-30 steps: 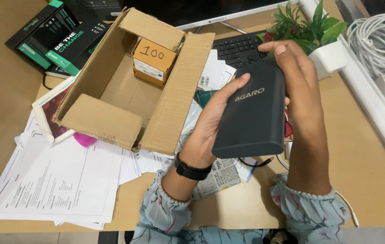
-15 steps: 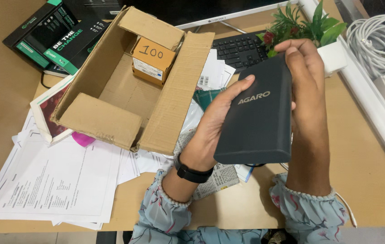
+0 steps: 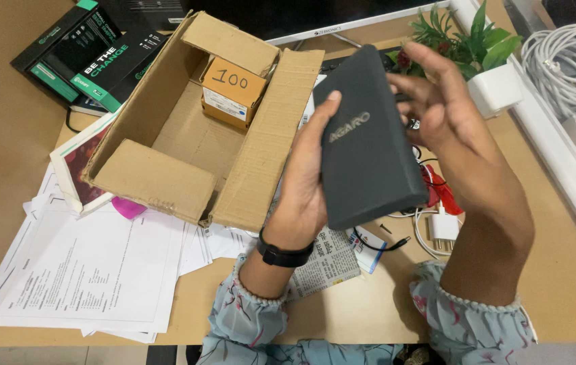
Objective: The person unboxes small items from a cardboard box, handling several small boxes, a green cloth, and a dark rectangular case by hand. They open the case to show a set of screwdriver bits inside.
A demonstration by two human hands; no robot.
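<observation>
Being held above the cluttered counter (image 3: 565, 270) in the head view, the dark grey slab-shaped case (image 3: 369, 145) is being gripped by the left hand (image 3: 305, 186) alone: the thumb is being pressed along its near left edge, with the tip just beside the printed face, while the other fingers are hidden behind the case and cannot be judged. The right hand (image 3: 457, 128) is being kept just beside the case's right edge, fingers loosely spread and curled, apparently clear of the case; whether a fingertip is brushing the far upper edge cannot be told. The long axis of the case is being carried from lower right to upper left, the far end tilted away toward the keyboard (image 3: 342, 64) and the near end hanging over the red and white cables (image 3: 436, 203) on the counter. The case is thus lying between the two hands, the left one being the hand in contact. To the left of the hands an open cardboard box (image 3: 186, 135) is being shown lying on loose papers (image 3: 91, 263), with a small orange carton (image 3: 230, 91) inside it at its far end, well apart from the case.
</observation>
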